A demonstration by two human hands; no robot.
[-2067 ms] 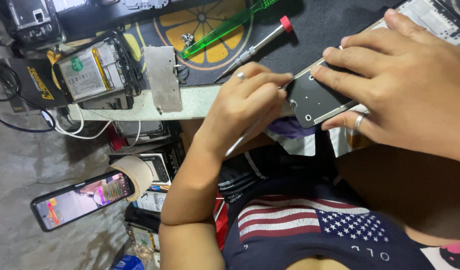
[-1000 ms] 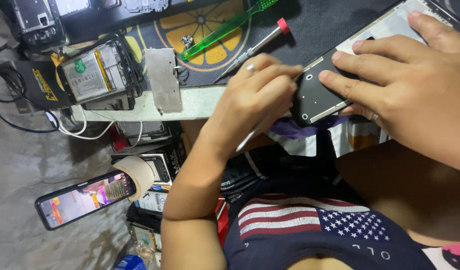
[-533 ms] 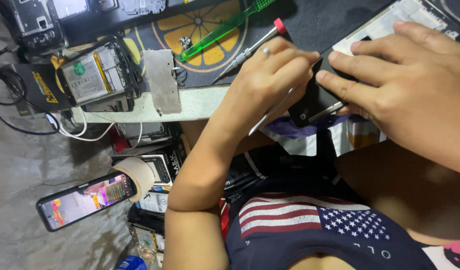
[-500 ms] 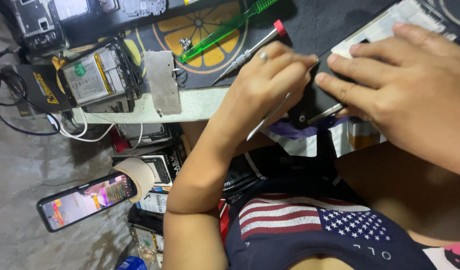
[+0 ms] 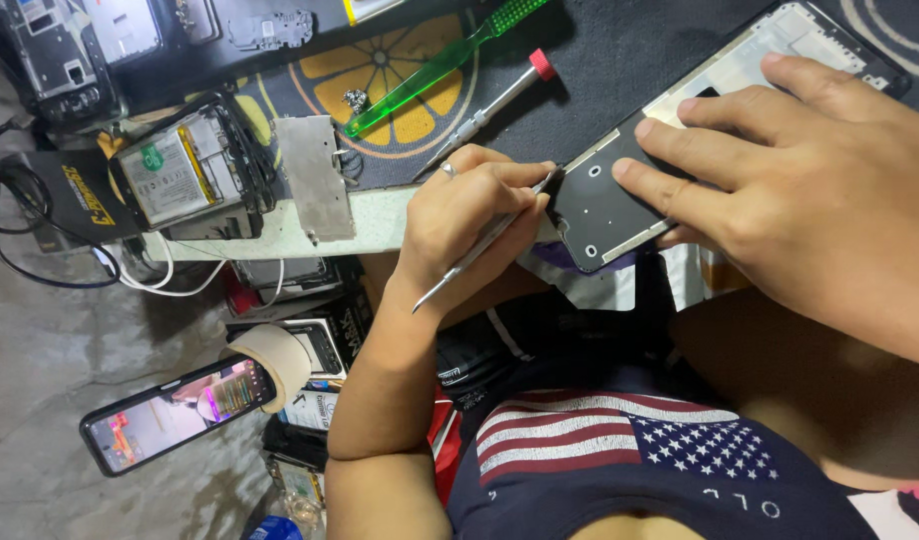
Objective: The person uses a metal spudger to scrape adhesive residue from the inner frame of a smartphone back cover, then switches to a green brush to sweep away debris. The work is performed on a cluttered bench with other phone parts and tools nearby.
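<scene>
A dark phone frame [image 5: 602, 205] with a pale inner plate lies on the black work mat [image 5: 600, 60], its near corner hanging over the mat's edge. My right hand [image 5: 810, 190] lies flat on it, fingers spread and pressing it down. My left hand [image 5: 470, 215], a ring on one finger, grips a thin metal pry tool [image 5: 477, 255] like a pen. The tool's tip touches the frame's left edge.
A green toothbrush [image 5: 430, 70] and a red-capped screwdriver [image 5: 500, 100] lie on the mat beyond my left hand. Left of it are a metal plate [image 5: 315, 175] and an opened phone with its battery showing [image 5: 185, 170]. A lit phone [image 5: 175, 415] and tape roll [image 5: 275, 355] sit below.
My left hand has drawn back from over the frame's corner, so the tool tip now meets its left edge. My right hand's fingers have spread flatter across the frame.
</scene>
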